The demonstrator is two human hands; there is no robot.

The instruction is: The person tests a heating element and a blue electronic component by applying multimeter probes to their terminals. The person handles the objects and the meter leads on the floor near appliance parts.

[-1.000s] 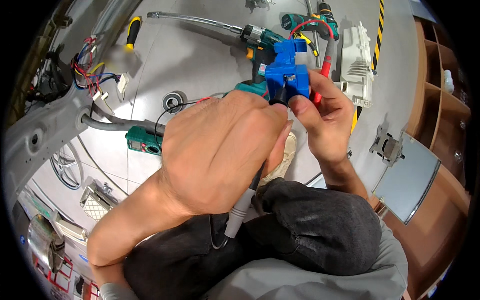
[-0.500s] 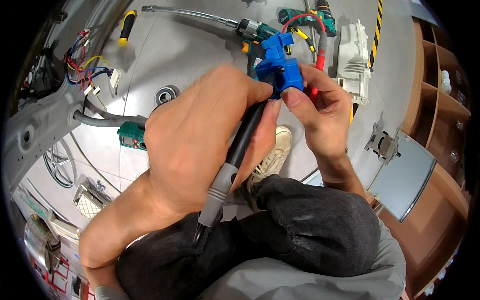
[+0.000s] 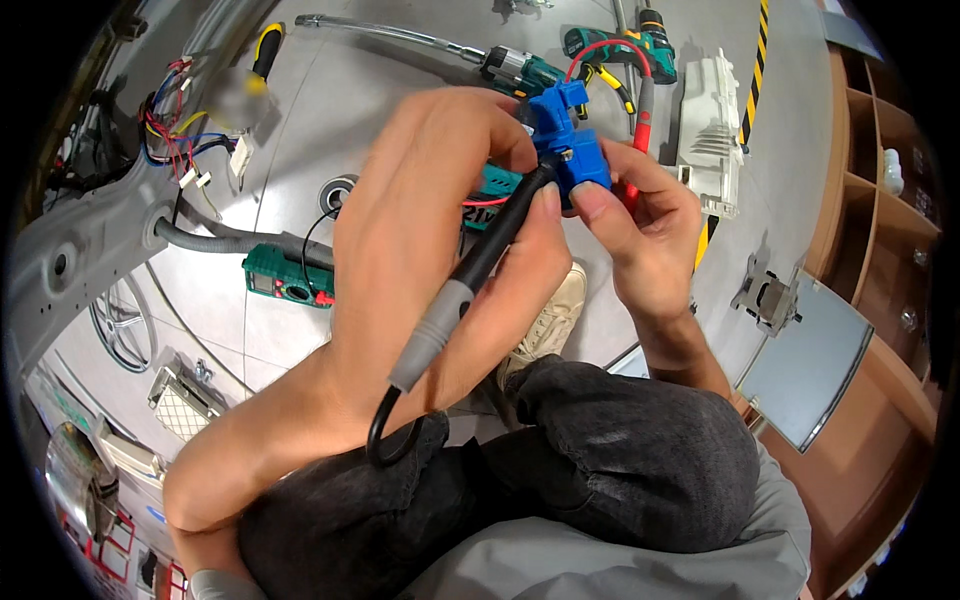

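Between both hands, black probe (image 3: 480, 265) tip-up, slanting rightward.

Both forearms are bare, the left hand (image 3: 430, 230) and right hand (image 3: 645, 235) ungloved. Dark charcoal denim trousers (image 3: 600, 480) cover folded legs, a pale grey shirt (image 3: 620, 570) nearest, one cream lace-up sneaker (image 3: 548, 322) beneath.

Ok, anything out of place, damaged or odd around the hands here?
Nothing looks damaged or spilled. The left hand holds a black probe against a blue plastic part held by the right hand. Loose wires hang from the grey panel, and tools lie scattered on the floor.
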